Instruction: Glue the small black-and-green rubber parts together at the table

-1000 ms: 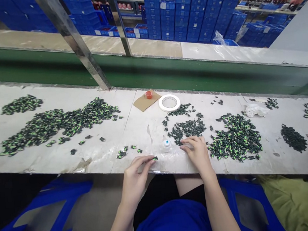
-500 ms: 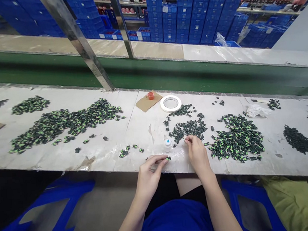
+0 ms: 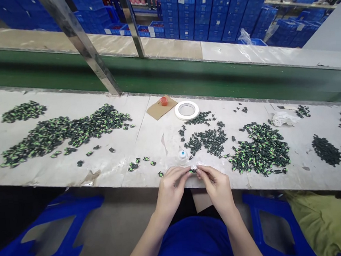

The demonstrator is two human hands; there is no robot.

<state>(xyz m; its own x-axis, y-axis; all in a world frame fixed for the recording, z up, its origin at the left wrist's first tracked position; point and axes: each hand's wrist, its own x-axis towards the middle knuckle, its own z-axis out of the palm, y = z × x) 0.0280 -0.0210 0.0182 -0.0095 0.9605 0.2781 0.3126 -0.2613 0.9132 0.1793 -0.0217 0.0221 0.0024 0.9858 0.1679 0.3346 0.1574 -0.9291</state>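
My left hand (image 3: pixel 171 186) pinches a small dark green piece with bright green spots (image 3: pixel 193 171) over the front edge of the table. The fingertips of my right hand (image 3: pixel 216 184) are closed at the other end of that piece; whether they hold a second part is too small to tell. Just behind my hands stands a small white bottle with a blue tip (image 3: pixel 183 155). Dark small parts (image 3: pixel 212 141) lie spread beyond it, and a heap of green-spotted pieces (image 3: pixel 259 151) is to the right. Several similar pieces (image 3: pixel 133 166) lie to the left.
A white tape roll (image 3: pixel 187 110) and a red cup (image 3: pixel 164 101) on cardboard (image 3: pixel 157 111) sit farther back. A large heap (image 3: pixel 68 131) covers the left side. White crumpled cloth (image 3: pixel 284 119) lies at right. Blue stools (image 3: pixel 44 228) stand below, with a metal post (image 3: pixel 81 44) behind the table.
My right hand has come down and left from the dark parts to meet my left hand at the piece. A green-spotted piece now shows beside my left hand. The view has shifted slightly.
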